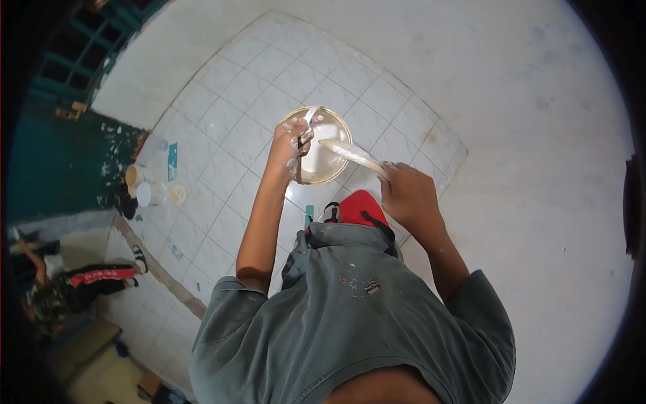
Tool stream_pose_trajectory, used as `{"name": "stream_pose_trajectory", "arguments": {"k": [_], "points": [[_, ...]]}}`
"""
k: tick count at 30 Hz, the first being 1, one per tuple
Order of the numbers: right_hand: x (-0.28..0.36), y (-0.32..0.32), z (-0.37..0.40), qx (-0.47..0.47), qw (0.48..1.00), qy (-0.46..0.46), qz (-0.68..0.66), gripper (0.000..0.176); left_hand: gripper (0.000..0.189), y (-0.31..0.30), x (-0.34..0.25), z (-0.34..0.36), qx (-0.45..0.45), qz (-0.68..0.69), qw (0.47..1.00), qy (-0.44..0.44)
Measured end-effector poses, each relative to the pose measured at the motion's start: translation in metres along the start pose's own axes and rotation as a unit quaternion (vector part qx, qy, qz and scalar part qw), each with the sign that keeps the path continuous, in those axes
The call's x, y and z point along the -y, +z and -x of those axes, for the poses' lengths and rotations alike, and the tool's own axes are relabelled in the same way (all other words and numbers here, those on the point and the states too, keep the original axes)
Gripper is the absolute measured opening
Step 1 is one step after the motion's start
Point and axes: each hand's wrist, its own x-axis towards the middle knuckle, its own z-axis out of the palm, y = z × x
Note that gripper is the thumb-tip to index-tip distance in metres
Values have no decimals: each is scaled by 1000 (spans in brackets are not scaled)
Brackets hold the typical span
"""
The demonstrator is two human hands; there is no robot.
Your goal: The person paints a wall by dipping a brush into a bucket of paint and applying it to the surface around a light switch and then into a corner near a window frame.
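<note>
A round bucket (342, 124) with a yellowish rim and white, paint-like material inside hangs in front of me over the tiled floor. My left hand (296, 141), its fingers smeared white, is closed around the bucket's white handle (311, 114) at the left side of the opening. In my right hand (407, 192) is a long flat stick (360, 156) coated in white. The stick's tip overlaps the bucket's opening, and my right fingers wrap around its near end.
Plastic tubs (151, 194) and a dark bag (125, 202) stand on the tiled floor (222, 145) by the green door (74, 161). Another person (81, 276) is at the lower left, beyond a threshold (161, 273). A pale wall (538, 202) rises on the right.
</note>
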Motion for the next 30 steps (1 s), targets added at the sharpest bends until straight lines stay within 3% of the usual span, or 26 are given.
{"name": "stream_pose_trajectory", "arguments": {"k": [2, 6, 8, 11, 14, 16, 18, 20, 22, 24, 25, 26, 27, 28, 30], "points": [[-3, 14, -21, 56, 993, -55, 92, 16, 14, -7, -1, -5, -1, -4, 1000, -9], [17, 26, -82, 45, 987, -135, 78, 13, 15, -22, -31, -22, -45, -11, 999, -25], [43, 33, -122, 125, 970, -184, 95, 9, 15, -32, -60, -29, -40, 0, 997, -59], [62, 75, -177, 124, 959, -249, 47, 10, 13, -58, -83, -55, -50, -8, 996, -79], [85, 124, -242, 162, 949, -260, 77, 10, 12, -83, -110, -93, -83, -30, 990, -106], [99, 158, -274, 171, 959, -224, 21, 10, 12, -99, -122, -112, -96, -24, 990, -102], [106, 184, -293, 167, 966, -199, -10, 10, 11, -102, -138, -123, -88, -19, 990, -107], [114, 205, -325, 101, 976, -168, -96, 11, 11, -108, -157, -143, -63, -42, 991, -107], [117, 213, -355, 136, 968, -211, -24, 13, 13, -110, -170, -162, -65, -42, 992, -103], [126, 205, -365, 79, 969, -235, 14, 15, 14, -110, -184, -170, -64, -35, 992, -101], [98, 305, -378, -3, 975, -217, -55, 16, 15, -115, -187, -181, -75, -43, 991, -99], [100, 298, -389, 2, 974, -219, -55, 16, 15, -120, -190, -190, -79, -39, 991, -101], [100, 278, -404, 109, 946, -286, 108, 19, 15, -124, -192, -205, -80, -66, 990, -92], [105, 254, -419, 210, 874, -346, 267, 26, 16, -130, -194, -217, -85, -91, 989, -79], [113, 223, -441, 226, 891, -324, 225, 18, 17, -141, -194, -237, -100, -80, 990, -66]]}}
